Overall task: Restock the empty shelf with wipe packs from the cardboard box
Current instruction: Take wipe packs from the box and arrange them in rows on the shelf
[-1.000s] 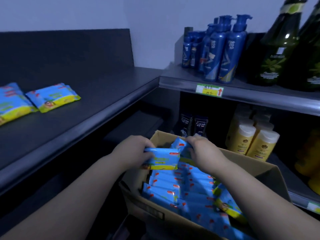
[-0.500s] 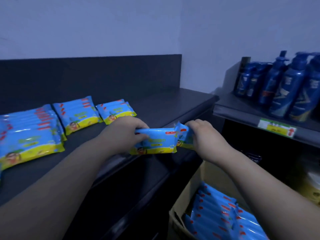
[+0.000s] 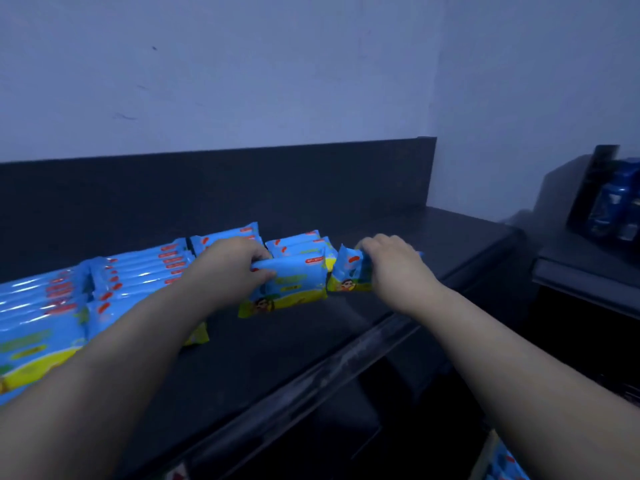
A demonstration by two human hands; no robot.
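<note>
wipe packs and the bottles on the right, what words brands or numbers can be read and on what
None can be read in this view.
left-hand pack: red tag and green print, too blurred.
right-hand pack: print too blurred.
shelved packs: red tags, too small and blurred.
blue bottles: labels too dark and blurred.

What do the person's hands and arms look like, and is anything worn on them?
The left hand and right hand are bare: no gloves, no visible ring or watch. The left forearm and right forearm are bare, without sleeves. The dim light may hide small details.
</note>
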